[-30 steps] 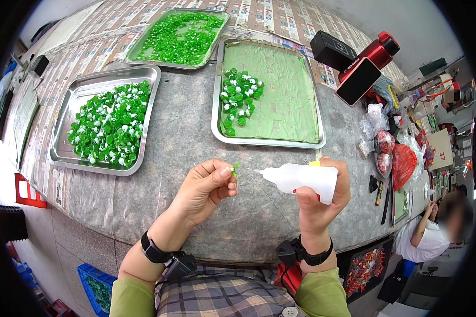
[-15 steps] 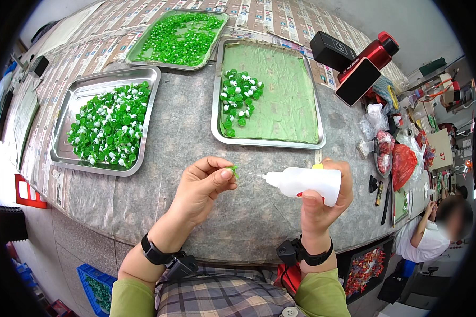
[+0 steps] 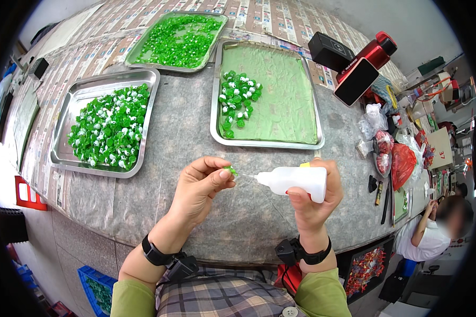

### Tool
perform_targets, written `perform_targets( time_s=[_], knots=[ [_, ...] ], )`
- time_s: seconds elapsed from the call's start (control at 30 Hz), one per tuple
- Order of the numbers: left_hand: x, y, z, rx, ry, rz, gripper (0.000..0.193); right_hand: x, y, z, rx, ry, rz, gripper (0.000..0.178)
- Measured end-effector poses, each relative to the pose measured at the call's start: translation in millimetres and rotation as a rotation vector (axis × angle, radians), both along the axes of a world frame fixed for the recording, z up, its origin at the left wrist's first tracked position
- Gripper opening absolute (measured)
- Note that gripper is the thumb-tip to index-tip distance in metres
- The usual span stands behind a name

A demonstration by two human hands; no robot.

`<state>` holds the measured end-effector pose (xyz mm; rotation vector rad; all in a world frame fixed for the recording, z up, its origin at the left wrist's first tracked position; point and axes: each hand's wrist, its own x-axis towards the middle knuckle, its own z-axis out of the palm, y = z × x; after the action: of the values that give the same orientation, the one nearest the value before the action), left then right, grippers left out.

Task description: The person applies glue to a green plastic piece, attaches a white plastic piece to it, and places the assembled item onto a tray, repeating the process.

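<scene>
Between thumb and fingers, my left hand (image 3: pixel 203 187) pinches a small green plastic piece (image 3: pixel 231 170). My right hand (image 3: pixel 320 196) is wrapped round a white squeeze bottle (image 3: pixel 288 180) with a fine needle tip. The bottle lies level, its tip pointing left and ending close to the green piece; whether they touch is too fine to tell. Beyond my hands, a metal tray (image 3: pixel 269 143) lined with green cloth bears a cluster of green and white pieces (image 3: pixel 238 98) along its left side.
A second metal tray (image 3: pixel 63 153) at left holds a heap of green and white pieces. A third tray (image 3: pixel 217 39) behind it holds small green parts. At right stand a black box (image 3: pixel 328 50), a phone (image 3: pixel 357 82), a red bottle (image 3: pixel 381 50) and plastic bags (image 3: pixel 403 164). Another person (image 3: pixel 420 238) sits far right.
My right hand has brought the bottle a little to the left, so its needle tip is nearer the green piece. My left hand has hardly moved.
</scene>
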<state>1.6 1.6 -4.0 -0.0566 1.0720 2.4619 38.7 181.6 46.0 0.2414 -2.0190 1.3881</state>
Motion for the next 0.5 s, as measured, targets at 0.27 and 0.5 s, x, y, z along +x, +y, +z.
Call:
perform_targets(
  time_s=[0.27,0.5],
  knots=[
    [-7.5,-5.6,0.5,0.054,-0.099,0.135,0.011,-0.7,54.8,3.0,-0.421,-0.249,-0.034,0.029],
    [-10.5,-8.5,-1.0,0.063,-0.113,0.191,0.012,11.2,126.9,-50.1,-0.342,-0.457,-0.215,0.038]
  ],
)
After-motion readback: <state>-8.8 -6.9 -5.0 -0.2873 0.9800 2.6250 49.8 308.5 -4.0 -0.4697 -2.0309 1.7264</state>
